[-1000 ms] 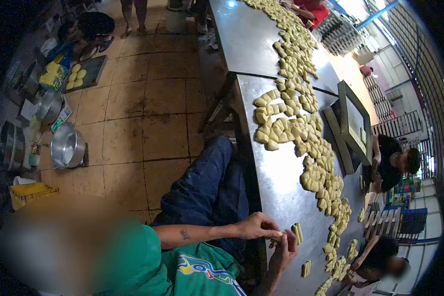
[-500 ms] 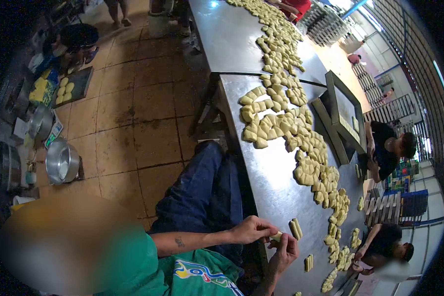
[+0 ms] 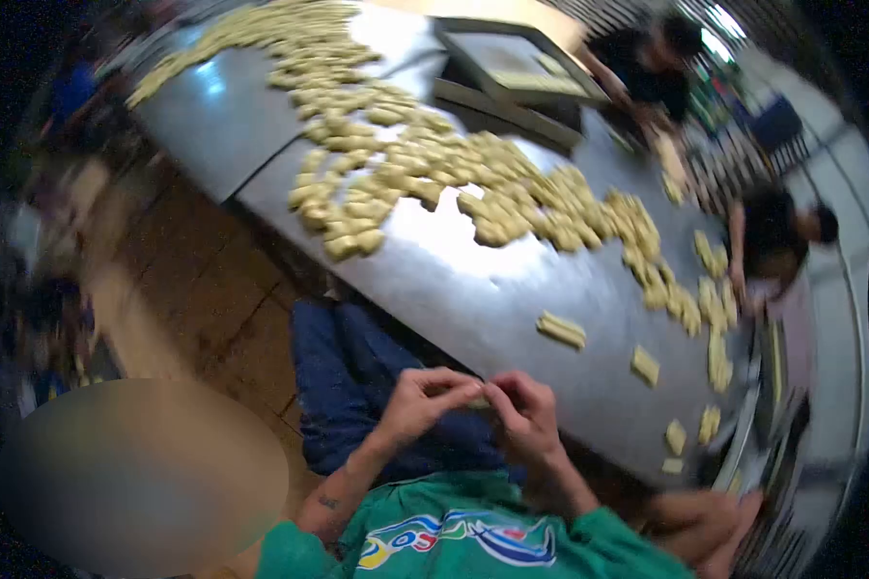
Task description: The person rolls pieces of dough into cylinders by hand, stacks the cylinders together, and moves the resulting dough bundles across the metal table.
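Observation:
My left hand (image 3: 427, 403) and my right hand (image 3: 526, 413) meet at the near edge of the steel table, thumbs and fingertips pinched together. Between them shows a sliver of a small pale-yellow dough piece (image 3: 478, 402), mostly covered by the fingers. Beyond my hands, a short group of dough rolls (image 3: 561, 330) lies on the metal, with another dough group (image 3: 645, 366) to its right. A long band of dough pieces (image 3: 396, 174) runs across the table, many of them touching.
A dark-rimmed tray (image 3: 512, 63) rests tilted at the far side, with some dough in it. Two people in dark shirts (image 3: 652, 72) (image 3: 777, 227) work along the far edge. Another person's bare arm (image 3: 700, 526) is at lower right. The tiled floor (image 3: 198, 256) lies to the left.
The view has swung to the right and is blurred, so the table now runs diagonally. My hands stay together on the dough piece, appearing further left and higher in the picture.

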